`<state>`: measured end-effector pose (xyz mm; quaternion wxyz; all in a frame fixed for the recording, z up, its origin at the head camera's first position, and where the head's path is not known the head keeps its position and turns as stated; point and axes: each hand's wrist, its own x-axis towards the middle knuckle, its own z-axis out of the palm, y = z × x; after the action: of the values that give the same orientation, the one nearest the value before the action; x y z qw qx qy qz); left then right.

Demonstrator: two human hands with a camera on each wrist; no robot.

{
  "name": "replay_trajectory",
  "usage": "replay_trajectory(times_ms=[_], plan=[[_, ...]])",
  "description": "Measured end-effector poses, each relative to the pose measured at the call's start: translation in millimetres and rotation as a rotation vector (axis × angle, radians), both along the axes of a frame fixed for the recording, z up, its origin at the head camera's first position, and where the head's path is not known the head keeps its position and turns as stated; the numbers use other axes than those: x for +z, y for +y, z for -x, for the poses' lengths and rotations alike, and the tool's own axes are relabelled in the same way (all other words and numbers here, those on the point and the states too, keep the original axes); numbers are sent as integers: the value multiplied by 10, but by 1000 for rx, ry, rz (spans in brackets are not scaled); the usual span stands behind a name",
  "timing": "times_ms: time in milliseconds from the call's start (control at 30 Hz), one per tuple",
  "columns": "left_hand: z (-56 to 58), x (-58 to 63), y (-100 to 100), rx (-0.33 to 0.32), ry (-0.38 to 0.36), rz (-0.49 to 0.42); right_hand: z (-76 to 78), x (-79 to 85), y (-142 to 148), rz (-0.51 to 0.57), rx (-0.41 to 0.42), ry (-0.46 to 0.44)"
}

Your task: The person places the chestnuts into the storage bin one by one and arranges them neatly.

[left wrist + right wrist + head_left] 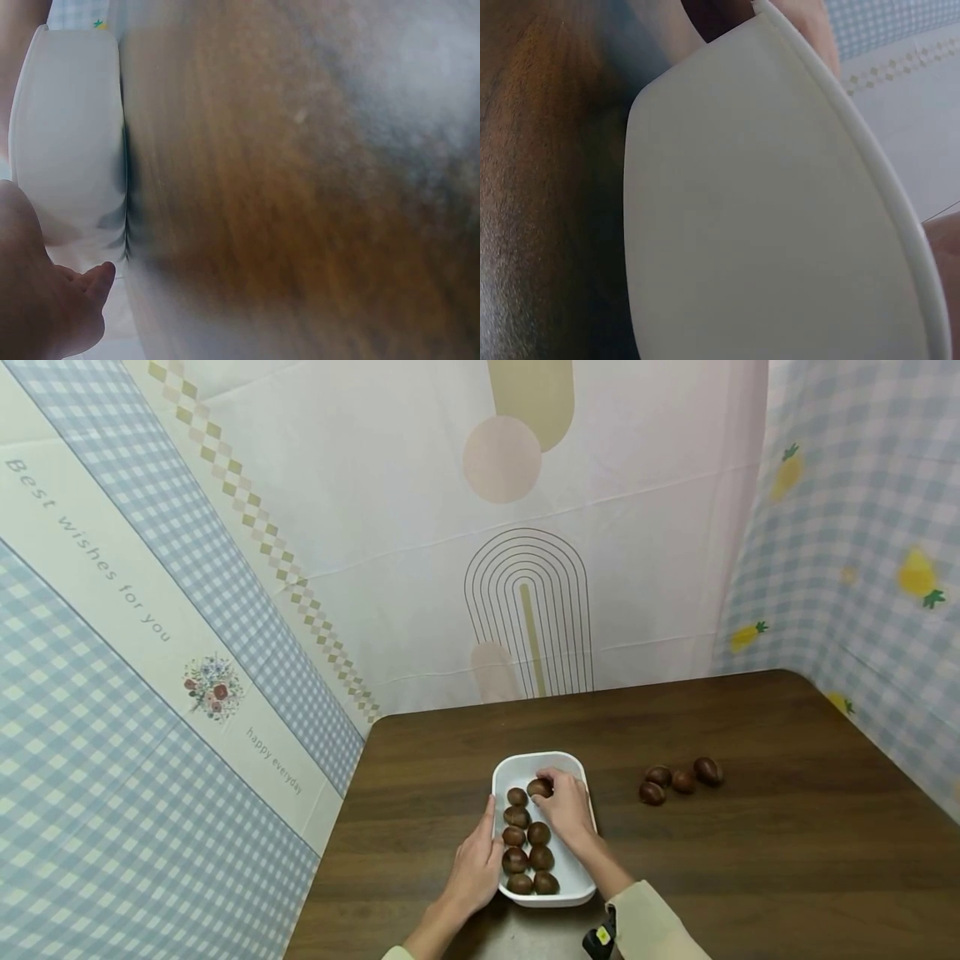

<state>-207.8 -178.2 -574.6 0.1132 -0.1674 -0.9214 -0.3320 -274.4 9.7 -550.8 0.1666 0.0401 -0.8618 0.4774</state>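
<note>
A white rectangular tray (577, 881) stands on the table, holding brown chestnuts in two lengthwise columns. The left column (515, 860) runs nearly the whole length; the right one (541, 857) fills the near half. At the far end, my right hand (567, 810) reaches inside and pinches a chestnut (538, 787) between thumb and fingers. My left hand (474, 864) lies along the tray's left side, fingers against the outer wall and thumb by the rim. In the left wrist view, that hand (45, 292) touches the white wall (71, 135). The right wrist view shows mostly the tray's outside (757, 195).
Several loose chestnuts (683, 782) lie in a cluster on the dark wooden table (750, 860), right of the tray. Patterned cloth (420, 568) hangs behind and along both sides of the table. A black device (600, 939) sits at the right wrist.
</note>
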Motion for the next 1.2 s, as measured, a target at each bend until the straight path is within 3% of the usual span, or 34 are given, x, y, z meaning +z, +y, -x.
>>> replay_trajectory(times_ms=[200,433,667,767,933,1000,1033,1200], plan=[[6,-27,-3,-4,84,-2,-3,-34,-12,-38,-22,-38],[-4,17,12,15,-13,4,-17,-76,-16,-75,-36,-79],[-3,8,4,11,-9,-3,-25,-87,-14,-83,-40,-113],[-3,-19,-9,-10,25,-30,-44,-81,-8,-79,-27,-114],[52,-167,-64,-49,153,-43,-90,-51,12,-107,13,-97],[60,-187,-71,-50,163,-44,-105,-32,24,-115,29,-103],[40,-138,-50,-41,141,-51,-111,-21,30,-116,38,-108],[75,-208,-64,-38,136,-50,-147,62,59,-122,68,-150]])
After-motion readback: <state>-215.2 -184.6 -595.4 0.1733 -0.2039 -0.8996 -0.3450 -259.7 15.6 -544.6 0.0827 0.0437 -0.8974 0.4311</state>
